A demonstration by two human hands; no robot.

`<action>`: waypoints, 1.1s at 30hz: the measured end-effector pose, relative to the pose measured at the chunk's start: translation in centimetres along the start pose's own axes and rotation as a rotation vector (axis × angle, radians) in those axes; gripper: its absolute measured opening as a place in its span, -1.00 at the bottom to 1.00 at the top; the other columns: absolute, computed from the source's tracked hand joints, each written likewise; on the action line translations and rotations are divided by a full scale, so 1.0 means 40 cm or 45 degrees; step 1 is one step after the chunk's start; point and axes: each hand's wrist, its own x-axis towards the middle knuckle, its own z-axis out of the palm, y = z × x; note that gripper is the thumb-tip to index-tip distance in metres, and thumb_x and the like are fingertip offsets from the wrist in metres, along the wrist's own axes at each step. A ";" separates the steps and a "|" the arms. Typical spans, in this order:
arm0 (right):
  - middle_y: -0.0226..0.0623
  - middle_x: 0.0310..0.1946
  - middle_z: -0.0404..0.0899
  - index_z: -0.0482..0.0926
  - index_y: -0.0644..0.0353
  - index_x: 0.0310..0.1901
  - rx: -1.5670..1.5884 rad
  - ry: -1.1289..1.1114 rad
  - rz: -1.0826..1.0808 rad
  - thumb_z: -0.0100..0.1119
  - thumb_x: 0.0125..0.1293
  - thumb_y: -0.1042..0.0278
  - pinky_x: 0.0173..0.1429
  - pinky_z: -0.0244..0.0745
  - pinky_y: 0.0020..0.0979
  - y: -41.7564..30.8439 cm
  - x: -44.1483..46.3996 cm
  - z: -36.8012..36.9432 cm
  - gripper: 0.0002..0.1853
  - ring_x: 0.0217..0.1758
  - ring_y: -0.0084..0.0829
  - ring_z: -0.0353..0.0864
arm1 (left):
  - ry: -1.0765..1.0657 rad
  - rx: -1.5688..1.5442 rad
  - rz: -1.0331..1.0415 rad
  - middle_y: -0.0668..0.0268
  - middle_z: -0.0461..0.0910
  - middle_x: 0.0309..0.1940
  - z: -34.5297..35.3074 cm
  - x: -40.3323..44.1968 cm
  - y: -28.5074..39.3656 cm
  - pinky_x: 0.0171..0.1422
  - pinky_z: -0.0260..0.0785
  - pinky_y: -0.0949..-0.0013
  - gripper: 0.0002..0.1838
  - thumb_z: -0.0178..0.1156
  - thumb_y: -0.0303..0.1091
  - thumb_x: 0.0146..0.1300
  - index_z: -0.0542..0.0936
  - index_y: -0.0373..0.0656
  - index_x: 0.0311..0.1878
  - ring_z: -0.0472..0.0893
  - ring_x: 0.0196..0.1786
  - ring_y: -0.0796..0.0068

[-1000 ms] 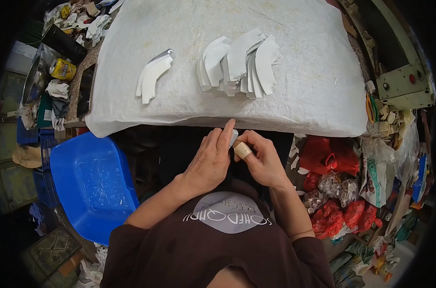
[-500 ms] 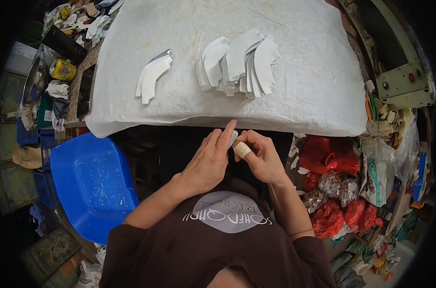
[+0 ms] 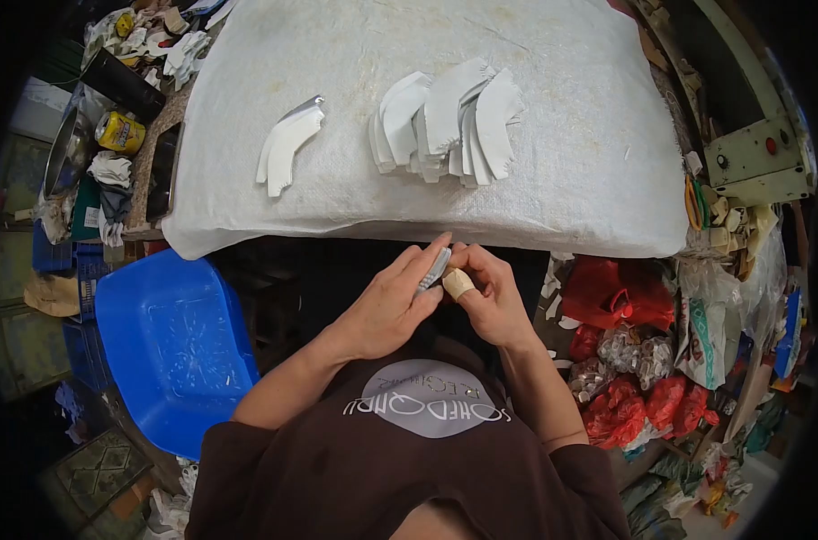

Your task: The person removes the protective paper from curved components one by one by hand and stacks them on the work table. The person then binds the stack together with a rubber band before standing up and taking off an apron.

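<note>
Just below the table's front edge, my left hand (image 3: 388, 304) is closed on a small pale grey-white piece (image 3: 434, 270). Its outline is partly covered by the fingers, so I cannot tell its full shape. My right hand (image 3: 488, 297) is bent close against the piece's right side, with a tan wrap (image 3: 459, 283) around its thumb; its fingertips are partly hidden. Ahead on the table lie overlapping curved white pieces (image 3: 447, 108) with notched ends. To their left is a smaller stack of similar curved pieces (image 3: 287, 148), with a shiny grey strip at its upper edge.
A white woven sheet (image 3: 571, 171) covers the tabletop. A blue plastic basin (image 3: 175, 351) sits at lower left. Red cloth (image 3: 616, 292) and red plastic bags (image 3: 625, 409) are on the right. A yellow can (image 3: 119, 132) stands among clutter at upper left.
My left hand has shifted slightly and its thumb now shows along the pale piece, which is more exposed. The right hand stays close beside it. The stacks on the table have not been moved.
</note>
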 end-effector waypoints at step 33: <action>-0.16 -0.45 0.51 0.51 0.28 -0.30 -0.758 0.072 -0.194 0.06 0.15 0.40 -0.18 0.32 -0.30 -0.022 0.012 0.021 -0.85 -0.35 -0.21 0.46 | 0.151 -0.402 -0.026 0.31 0.35 -0.20 0.012 0.008 -0.041 -0.06 0.23 0.56 -0.51 -0.19 -0.33 0.36 0.26 -0.36 0.30 0.37 -0.17 0.60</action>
